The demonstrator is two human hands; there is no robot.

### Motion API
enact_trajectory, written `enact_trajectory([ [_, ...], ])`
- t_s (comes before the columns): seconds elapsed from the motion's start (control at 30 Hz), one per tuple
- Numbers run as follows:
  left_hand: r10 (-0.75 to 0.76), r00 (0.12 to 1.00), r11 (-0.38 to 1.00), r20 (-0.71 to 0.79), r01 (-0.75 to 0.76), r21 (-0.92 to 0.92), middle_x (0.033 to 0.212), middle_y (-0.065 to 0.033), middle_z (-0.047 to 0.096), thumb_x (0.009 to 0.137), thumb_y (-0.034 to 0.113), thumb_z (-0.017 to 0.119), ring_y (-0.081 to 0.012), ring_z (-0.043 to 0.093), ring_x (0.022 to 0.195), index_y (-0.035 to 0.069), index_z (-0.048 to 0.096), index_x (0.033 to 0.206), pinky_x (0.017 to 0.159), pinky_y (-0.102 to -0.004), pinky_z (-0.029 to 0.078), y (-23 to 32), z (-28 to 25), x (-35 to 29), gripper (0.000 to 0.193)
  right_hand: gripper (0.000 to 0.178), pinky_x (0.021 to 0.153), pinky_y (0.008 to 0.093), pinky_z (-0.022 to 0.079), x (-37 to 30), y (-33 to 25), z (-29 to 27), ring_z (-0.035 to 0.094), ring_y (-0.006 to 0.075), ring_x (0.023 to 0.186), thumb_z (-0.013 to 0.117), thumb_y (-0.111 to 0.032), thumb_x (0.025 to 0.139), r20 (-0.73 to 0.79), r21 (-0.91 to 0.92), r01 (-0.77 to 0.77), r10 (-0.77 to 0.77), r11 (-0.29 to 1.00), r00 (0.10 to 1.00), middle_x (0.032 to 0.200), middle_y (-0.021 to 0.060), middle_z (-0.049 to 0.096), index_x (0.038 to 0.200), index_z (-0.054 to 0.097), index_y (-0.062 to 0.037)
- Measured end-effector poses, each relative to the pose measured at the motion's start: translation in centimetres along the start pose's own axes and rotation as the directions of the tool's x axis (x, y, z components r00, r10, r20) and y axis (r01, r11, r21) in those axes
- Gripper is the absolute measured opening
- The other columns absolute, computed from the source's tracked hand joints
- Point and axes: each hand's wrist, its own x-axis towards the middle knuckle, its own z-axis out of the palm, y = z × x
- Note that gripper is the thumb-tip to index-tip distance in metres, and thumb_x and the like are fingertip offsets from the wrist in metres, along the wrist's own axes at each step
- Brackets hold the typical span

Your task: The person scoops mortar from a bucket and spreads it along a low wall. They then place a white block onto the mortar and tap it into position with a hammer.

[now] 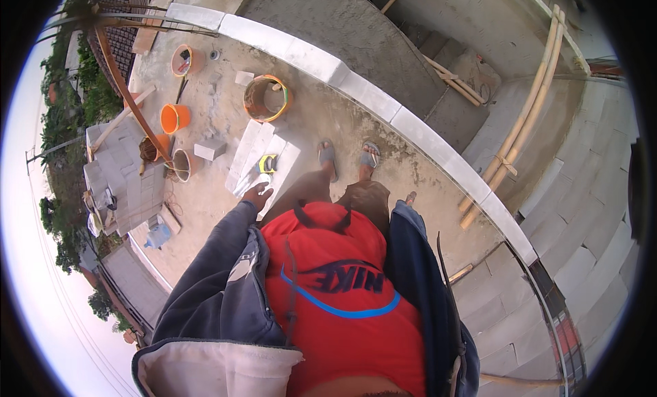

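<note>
My left hand [256,196] reaches out of a dark sleeve toward a stack of pale grey blocks [254,149]. Its fingers look spread, beside a small white thing [265,181] whose kind I cannot make out. Just beyond that, on the blocks, lies a compact yellow and black object [267,164], perhaps a tape measure. Little of my right hand [410,198] shows past the end of the other sleeve, low by my right leg. Its fingers are too small and hidden to read.
A large mortar-stained bucket [267,99] stands beyond the blocks, with orange buckets [175,117] to the left. One loose block [209,149] lies near them. A low curved block wall [404,120] runs along my right, dropping to a lower level with bamboo poles [520,130].
</note>
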Motion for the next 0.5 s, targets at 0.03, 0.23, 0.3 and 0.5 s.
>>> enact_trajectory([
  [0.03,-0.008,1.0,0.999,0.006,0.008,0.036,0.142,-0.0211,0.069,0.102,0.048,0.071,-0.0324,0.065,0.134,0.007,0.06,0.151,0.114,-0.0411,0.048,0.3,-0.1,1.1,0.064,0.034,0.071,0.0506,0.055,0.1,-0.8,-0.3,0.072,0.044,0.08,0.069,-0.039,0.103,-0.005,-0.004,0.009,-0.009,1.0,1.0,0.081,0.0211,0.071,0.113,0.065,-0.007],
  [0.23,0.125,0.992,0.978,0.003,-0.124,0.166,0.141,-0.0207,0.069,0.1,0.049,0.071,-0.0374,0.068,0.128,0.013,0.065,0.146,0.111,-0.0439,0.051,3.9,-1.5,10.9,0.058,0.034,0.071,0.0508,0.055,1.0,-5.1,-0.9,0.073,0.0442,0.08,0.069,-0.039,0.103,-0.036,-0.064,0.037,-0.039,0.997,0.999,0.082,0.0212,0.071,0.113,0.065,-0.0071],
  [0.3,0.227,0.973,0.954,-0.046,-0.212,0.213,0.139,-0.0205,0.07,0.101,0.047,0.07,-0.0376,0.068,0.128,0.012,0.068,0.142,0.111,-0.0448,0.051,8.0,-3.5,14.8,0.054,0.034,0.071,0.0508,0.055,1.4,-6.8,-0.7,0.073,0.0443,0.08,0.069,-0.039,0.103,-0.06,-0.075,0.043,-0.047,0.996,0.997,0.082,0.0212,0.071,0.114,0.065,-0.0071],
  [0.5,0.595,0.708,0.782,-0.381,-0.401,0.477,0.127,-0.02,0.073,0.104,0.045,0.065,-0.0424,0.062,0.126,0.01,0.074,0.128,0.112,-0.0517,0.046,18.4,-11.9,28.2,0.043,0.035,0.071,0.051,0.055,4.5,-12.6,2.1,0.073,0.0445,0.081,0.069,-0.04,0.103,-0.141,-0.108,0.082,-0.097,0.991,0.985,0.082,0.0213,0.072,0.114,0.064,-0.0072],
])
